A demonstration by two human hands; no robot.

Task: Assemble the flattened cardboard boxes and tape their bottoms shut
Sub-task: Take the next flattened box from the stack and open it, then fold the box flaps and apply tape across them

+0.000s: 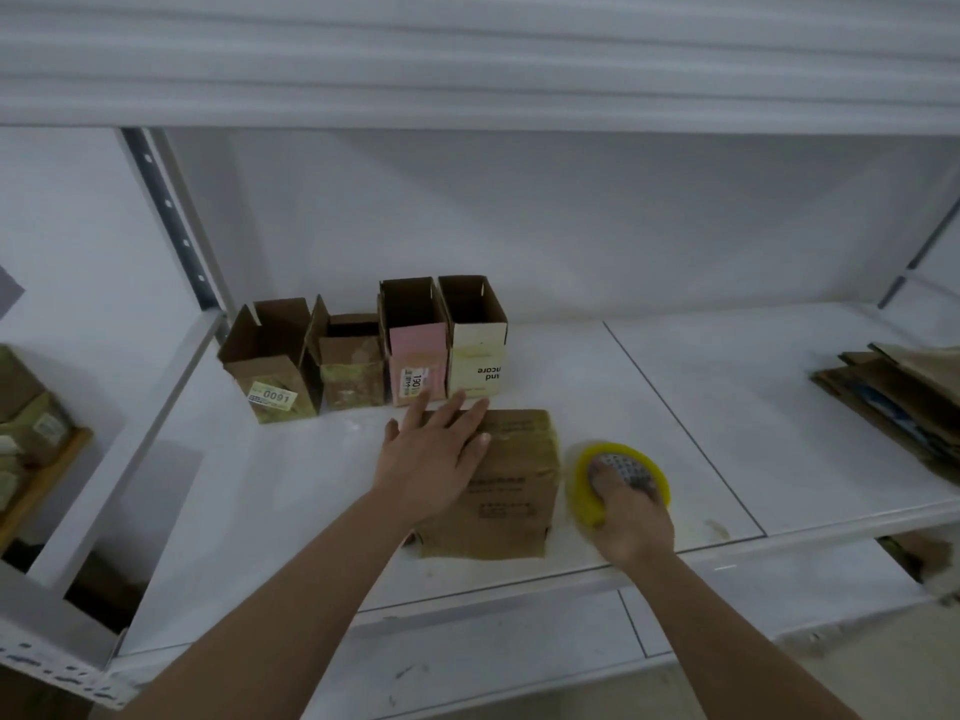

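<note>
A brown cardboard box (511, 491) stands on the white shelf (291, 491) with its taped bottom facing up. My left hand (434, 454) lies flat on top of it, fingers straight. Just right of the box, my right hand (631, 517) grips a yellow tape roll (584, 478) that rests on the shelf, fingers hooked into its core. Behind them, several assembled boxes stand upright and open in a row: a brown one (272, 363), a smaller brown one (350, 363), a pink one (417, 350) and a cream one (477, 348).
A pile of flattened cardboard boxes (898, 402) lies at the shelf's right end. Another shelf unit on the left holds boxes (31, 423). A metal upright (174, 220) stands at the back left. An upper shelf (467, 70) hangs overhead.
</note>
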